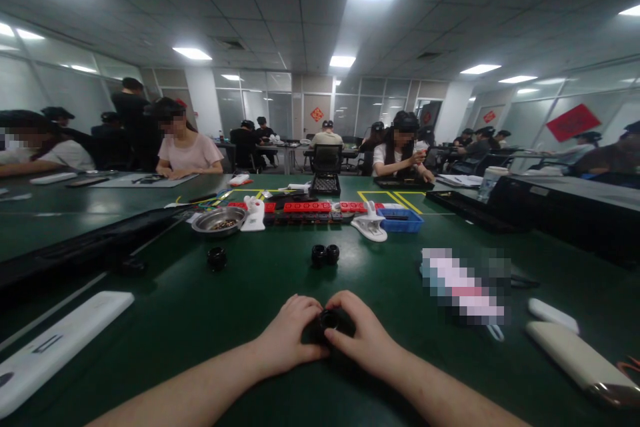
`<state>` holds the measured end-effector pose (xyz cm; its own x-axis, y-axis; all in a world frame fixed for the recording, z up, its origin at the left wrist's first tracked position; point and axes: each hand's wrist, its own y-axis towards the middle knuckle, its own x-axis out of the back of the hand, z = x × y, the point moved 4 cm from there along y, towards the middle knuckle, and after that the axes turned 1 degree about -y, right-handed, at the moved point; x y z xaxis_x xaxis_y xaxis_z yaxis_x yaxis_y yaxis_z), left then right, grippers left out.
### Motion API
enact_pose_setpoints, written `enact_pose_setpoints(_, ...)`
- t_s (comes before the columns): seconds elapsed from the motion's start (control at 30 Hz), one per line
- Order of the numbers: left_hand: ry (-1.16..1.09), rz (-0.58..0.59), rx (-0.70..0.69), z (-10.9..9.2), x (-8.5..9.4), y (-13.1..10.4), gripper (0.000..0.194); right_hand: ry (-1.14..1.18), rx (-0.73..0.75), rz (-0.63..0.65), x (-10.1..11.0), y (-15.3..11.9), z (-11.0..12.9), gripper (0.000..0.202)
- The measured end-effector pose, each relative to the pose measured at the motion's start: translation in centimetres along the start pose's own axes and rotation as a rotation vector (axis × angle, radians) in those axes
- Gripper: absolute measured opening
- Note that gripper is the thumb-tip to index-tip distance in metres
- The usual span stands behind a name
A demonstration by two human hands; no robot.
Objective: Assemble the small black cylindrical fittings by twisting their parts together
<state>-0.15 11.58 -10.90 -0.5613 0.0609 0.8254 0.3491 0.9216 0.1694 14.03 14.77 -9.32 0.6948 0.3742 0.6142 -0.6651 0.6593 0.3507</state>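
Note:
Close in front of me, both hands hold a small black ring-shaped part (329,320) with an opening in its top. My left hand (293,332) curves around its left side, thumb low and fingers at the far edge. My right hand (364,335) grips it from the right, between thumb and forefinger. Fingers cover much of the part, so its exact kind is unclear. Farther out stand two similar black round parts (325,255), side by side. Another black round part (217,258) is off to the left. All rest on the green tabletop (270,280).
Beyond are a metal bowl (219,221) with small pieces, a blue tray (400,220), red strips (305,207) and white clamp-like items (370,223). A long white device (65,347) lies left; a beige object (580,357) lies right. Several people work at tables behind.

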Motion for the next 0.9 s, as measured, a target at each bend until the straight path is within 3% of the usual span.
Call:
enact_pose_setpoints(0.1,0.003,-0.001,-0.003,0.08,-0.05,-0.01,0.046,0.050,0.084,0.055,-0.12,-0.07,0.40,0.036)
enact_pose_setpoints(0.2,-0.001,0.006,0.006,0.06,-0.06,0.00,0.042,0.058,0.048,0.032,-0.15,-0.22,0.16,0.041)
enact_pose_setpoints(0.33,-0.006,0.009,0.009,-0.05,0.03,0.03,0.038,0.000,-0.076,-0.027,-0.07,-0.12,-0.36,0.031)
enact_pose_setpoints(0.43,-0.015,0.016,0.012,0.00,0.05,0.04,0.041,-0.005,-0.028,-0.001,-0.05,0.07,-0.20,0.023)
enact_pose_setpoints(0.57,-0.004,0.016,0.007,0.06,0.06,0.07,0.046,0.067,0.076,0.084,-0.19,-0.10,-0.07,0.039)
enact_pose_setpoints(0.67,0.007,0.007,0.008,0.00,0.07,0.08,0.044,0.060,0.037,0.066,-0.21,-0.35,-0.42,0.045)
enact_pose_setpoints(0.8,0.003,0.004,0.005,-0.11,0.02,0.04,0.038,0.007,-0.071,-0.014,-0.03,-0.33,-0.54,0.038)
enact_pose_setpoints(0.9,0.000,-0.003,0.013,0.08,-0.06,-0.01,0.039,-0.025,-0.059,-0.026,0.13,-0.11,-0.04,0.026)
